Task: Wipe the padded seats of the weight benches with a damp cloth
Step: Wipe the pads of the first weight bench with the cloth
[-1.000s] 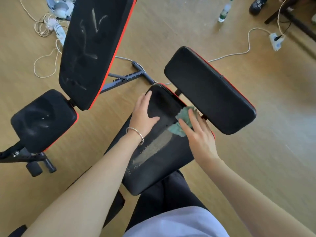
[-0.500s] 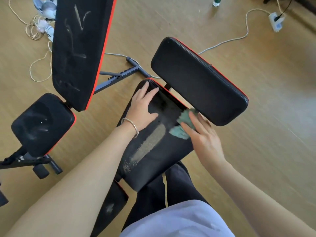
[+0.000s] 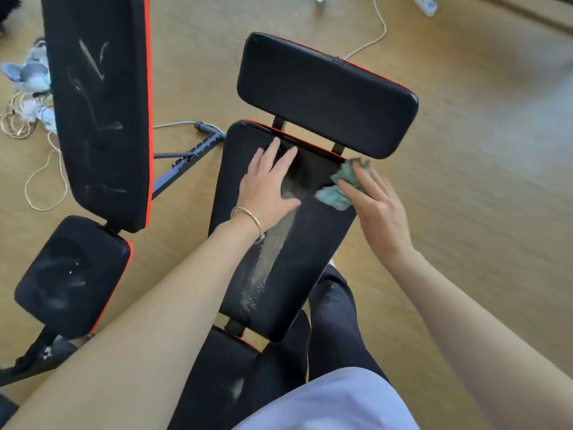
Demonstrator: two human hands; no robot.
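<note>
I have the left hand [image 3: 266, 184] lying flat near the far end of the surface [image 3: 310, 259], the long black pad of the nearer bench. Its fingers are straight and spread, released and holding nothing. A thin metal bangle [image 3: 248, 215] sits on that wrist. The right hand [image 3: 376, 206] is at the far right corner of the surface. I see its fingers extended and pressing the green cloth [image 3: 336, 190] down rather than curling round it. The crumpled cloth lies at that corner and reaches over the right edge, just under the wide black head pad [image 3: 325, 94]. A pale dusty streak [image 3: 273, 252] runs lengthwise down the middle of the surface, from beside the left wrist towards the near end. To the left on the wooden floor [image 3: 465, 150] stands a second bench. Its long back pad [image 3: 99, 113] is marked with light smears and its small seat pad [image 3: 71, 274] shows faint swirls. A white cable [image 3: 375, 35] trails across the floor beyond the head pad.
</note>
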